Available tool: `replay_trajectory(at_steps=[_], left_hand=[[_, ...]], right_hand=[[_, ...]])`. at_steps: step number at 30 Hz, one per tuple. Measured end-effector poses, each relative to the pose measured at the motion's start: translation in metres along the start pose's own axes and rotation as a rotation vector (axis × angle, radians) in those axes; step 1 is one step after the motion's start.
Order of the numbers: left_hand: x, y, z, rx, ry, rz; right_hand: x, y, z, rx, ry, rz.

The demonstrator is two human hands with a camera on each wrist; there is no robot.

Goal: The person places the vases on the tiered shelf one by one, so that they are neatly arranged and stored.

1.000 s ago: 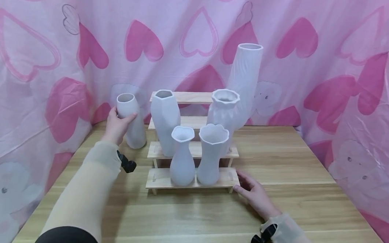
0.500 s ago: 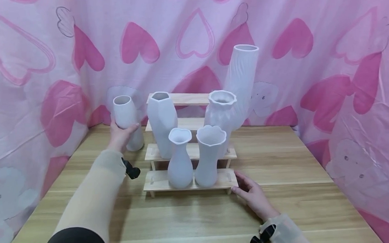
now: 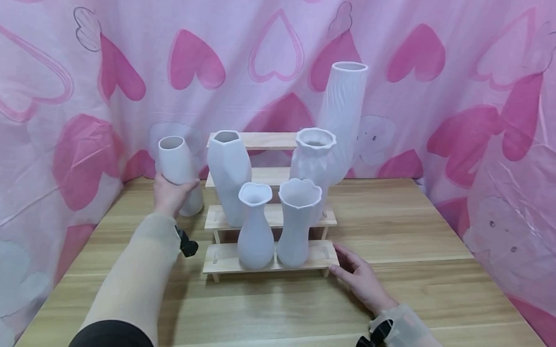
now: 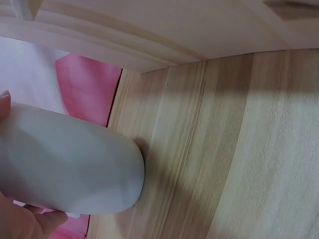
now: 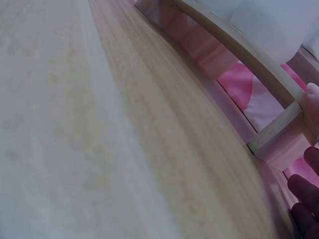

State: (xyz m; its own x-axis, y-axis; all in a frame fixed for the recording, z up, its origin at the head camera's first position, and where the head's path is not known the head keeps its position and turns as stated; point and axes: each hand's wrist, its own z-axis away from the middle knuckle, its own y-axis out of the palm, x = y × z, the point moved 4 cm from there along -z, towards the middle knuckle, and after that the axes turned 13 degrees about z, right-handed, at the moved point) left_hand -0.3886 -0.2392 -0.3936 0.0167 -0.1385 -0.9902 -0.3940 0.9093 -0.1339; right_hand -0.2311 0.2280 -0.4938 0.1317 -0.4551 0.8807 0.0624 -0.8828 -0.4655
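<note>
My left hand (image 3: 170,195) grips a smooth white vase (image 3: 175,160) low on its body, left of the wooden stand. In the left wrist view the rounded lower end of this vase (image 4: 84,159) is near the tabletop; whether it touches cannot be told. My right hand (image 3: 361,282) holds the right end of the stepped wooden stand (image 3: 226,257), its thumb at the front corner of the lowest shelf. Two fluted-rim vases, one slim (image 3: 255,232) and one wider (image 3: 295,225), stand on that shelf. Behind them are a faceted vase (image 3: 231,176) and a ruffled-neck vase (image 3: 316,156).
A tall ribbed vase (image 3: 345,112) rises at the back right of the stand. Everything is on a wood-grain table (image 3: 403,230). A pink curtain with hearts (image 3: 276,48) encloses the table at the back and both sides.
My left hand has slid lower on the smooth vase, which keeps its place beside the stand. The head view has shifted slightly. My right hand stays at the stand's corner.
</note>
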Motion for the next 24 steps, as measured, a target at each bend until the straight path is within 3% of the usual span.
replay_trajectory(at_steps=[10,16,24], left_hand=[[-0.007,-0.013,0.002,0.007,-0.002,-0.01],[-0.032,-0.027,0.006,0.049,0.0,-0.03],[-0.076,-0.037,0.017,0.139,0.082,-0.052]], right_hand=[[0.0,0.001,0.0,0.004,-0.004,-0.004],[0.0,0.0,0.0,0.007,0.001,0.006],[0.0,0.0,0.0,0.013,0.017,0.008]])
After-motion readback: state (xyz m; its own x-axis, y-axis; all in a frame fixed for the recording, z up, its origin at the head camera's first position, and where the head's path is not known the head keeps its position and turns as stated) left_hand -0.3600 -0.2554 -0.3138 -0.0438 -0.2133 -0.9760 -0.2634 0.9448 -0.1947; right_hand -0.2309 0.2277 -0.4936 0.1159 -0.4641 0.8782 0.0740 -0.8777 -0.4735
